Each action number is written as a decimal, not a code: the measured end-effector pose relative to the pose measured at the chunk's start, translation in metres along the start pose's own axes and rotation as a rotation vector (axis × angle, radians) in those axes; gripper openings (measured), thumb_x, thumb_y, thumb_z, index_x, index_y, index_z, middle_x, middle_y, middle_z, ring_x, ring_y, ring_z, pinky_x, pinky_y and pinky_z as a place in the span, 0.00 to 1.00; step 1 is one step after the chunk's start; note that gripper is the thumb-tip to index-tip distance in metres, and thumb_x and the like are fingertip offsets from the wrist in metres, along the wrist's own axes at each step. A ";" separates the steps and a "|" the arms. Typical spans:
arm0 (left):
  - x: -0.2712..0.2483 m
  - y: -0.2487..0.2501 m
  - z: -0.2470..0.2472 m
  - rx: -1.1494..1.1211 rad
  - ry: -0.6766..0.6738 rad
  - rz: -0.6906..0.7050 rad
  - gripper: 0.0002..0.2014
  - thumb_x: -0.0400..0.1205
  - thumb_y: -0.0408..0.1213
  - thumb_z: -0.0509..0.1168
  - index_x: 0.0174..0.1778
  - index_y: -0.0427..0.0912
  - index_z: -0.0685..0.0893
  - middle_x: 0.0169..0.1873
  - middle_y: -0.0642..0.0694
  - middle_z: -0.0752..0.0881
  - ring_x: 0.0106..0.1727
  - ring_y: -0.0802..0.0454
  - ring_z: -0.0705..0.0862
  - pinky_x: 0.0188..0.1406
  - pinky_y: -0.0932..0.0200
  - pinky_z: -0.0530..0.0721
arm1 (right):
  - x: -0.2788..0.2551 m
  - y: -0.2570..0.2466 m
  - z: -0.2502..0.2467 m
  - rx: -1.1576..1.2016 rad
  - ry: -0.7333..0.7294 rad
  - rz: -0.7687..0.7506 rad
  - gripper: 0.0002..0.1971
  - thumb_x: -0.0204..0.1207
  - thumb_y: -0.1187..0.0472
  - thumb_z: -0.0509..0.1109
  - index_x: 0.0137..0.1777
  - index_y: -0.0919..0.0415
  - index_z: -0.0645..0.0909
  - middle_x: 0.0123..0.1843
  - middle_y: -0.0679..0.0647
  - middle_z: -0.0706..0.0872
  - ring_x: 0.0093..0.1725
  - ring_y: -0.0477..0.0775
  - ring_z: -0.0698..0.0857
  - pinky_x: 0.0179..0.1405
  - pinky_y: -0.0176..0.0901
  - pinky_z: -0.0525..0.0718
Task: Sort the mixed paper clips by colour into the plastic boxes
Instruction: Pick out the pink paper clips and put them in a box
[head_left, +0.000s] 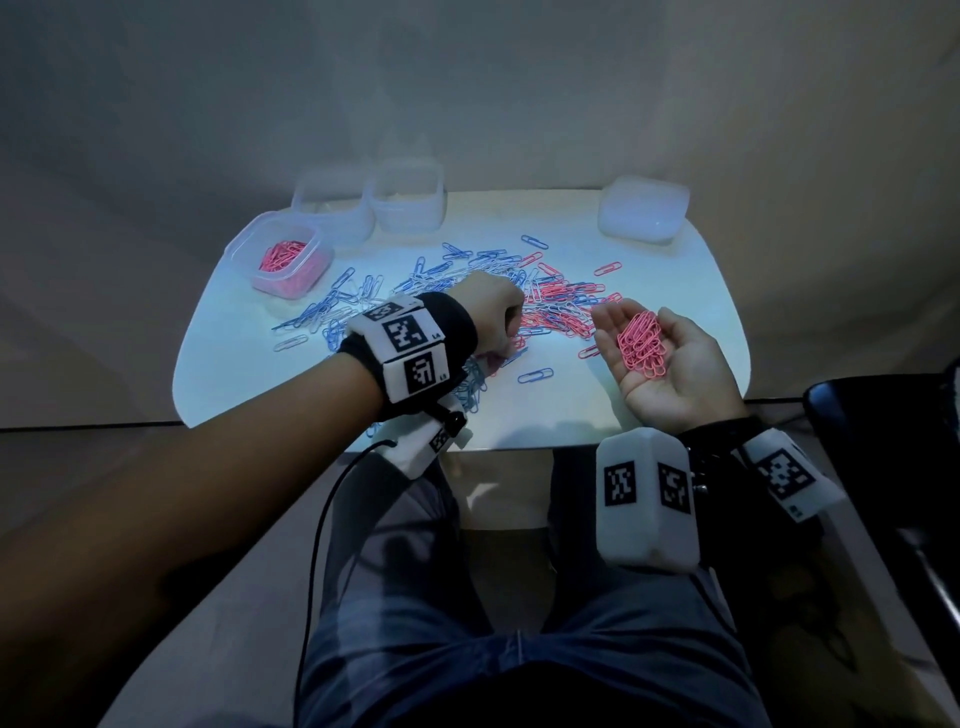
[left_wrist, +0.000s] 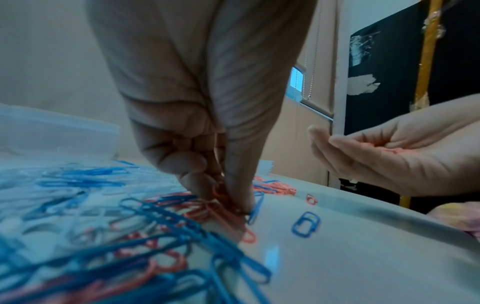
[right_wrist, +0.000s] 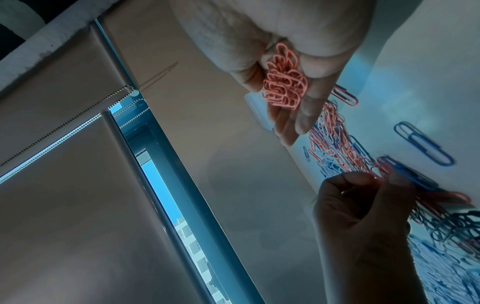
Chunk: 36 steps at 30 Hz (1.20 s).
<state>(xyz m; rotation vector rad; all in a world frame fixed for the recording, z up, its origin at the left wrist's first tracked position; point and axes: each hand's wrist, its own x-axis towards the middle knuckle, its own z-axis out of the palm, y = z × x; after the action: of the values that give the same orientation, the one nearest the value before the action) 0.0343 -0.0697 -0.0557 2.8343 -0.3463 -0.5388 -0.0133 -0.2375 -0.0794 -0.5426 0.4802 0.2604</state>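
Your left hand (head_left: 491, 306) pinches pink clips (left_wrist: 226, 207) from the tangle (blue ones cling), while your cupped right hand (head_left: 670, 364), at 3 o'clock, may spill its heaped pink clips (head_left: 641, 345).

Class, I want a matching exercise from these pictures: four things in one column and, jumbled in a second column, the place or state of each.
Things
1. left hand
2. right hand
3. box of pink clips
4. lidded box

Places or states
A. far right corner of the table
B. palm up, cradling a bunch of pink clips
C. far left, lid off, partly filled
D. fingertips pinching pink clips in the mixed pile

Pairs: 1-D, 2-B, 3-C, 4-A
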 end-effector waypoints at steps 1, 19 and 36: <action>0.001 -0.001 0.000 -0.011 -0.008 -0.013 0.09 0.76 0.30 0.70 0.34 0.42 0.77 0.29 0.53 0.76 0.43 0.52 0.76 0.33 0.66 0.72 | 0.000 0.001 0.001 -0.002 0.002 -0.002 0.21 0.86 0.56 0.47 0.42 0.66 0.78 0.29 0.56 0.89 0.30 0.50 0.90 0.33 0.37 0.88; -0.006 -0.004 0.001 -0.012 -0.009 -0.058 0.10 0.81 0.34 0.65 0.53 0.33 0.85 0.48 0.39 0.85 0.52 0.45 0.81 0.44 0.62 0.70 | 0.001 0.003 0.009 -0.025 -0.024 -0.022 0.22 0.86 0.57 0.47 0.40 0.66 0.78 0.30 0.57 0.88 0.30 0.50 0.90 0.33 0.36 0.87; -0.017 0.044 -0.019 -0.286 0.244 0.183 0.16 0.79 0.46 0.68 0.38 0.34 0.87 0.21 0.54 0.81 0.25 0.61 0.76 0.25 0.73 0.67 | 0.003 0.025 0.021 0.065 -0.066 0.080 0.16 0.83 0.64 0.52 0.39 0.67 0.77 0.27 0.59 0.88 0.26 0.53 0.88 0.29 0.39 0.87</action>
<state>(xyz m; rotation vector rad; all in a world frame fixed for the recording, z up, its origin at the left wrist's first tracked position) 0.0179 -0.1025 -0.0207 2.5221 -0.4367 -0.1848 -0.0121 -0.2048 -0.0762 -0.4506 0.4448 0.3367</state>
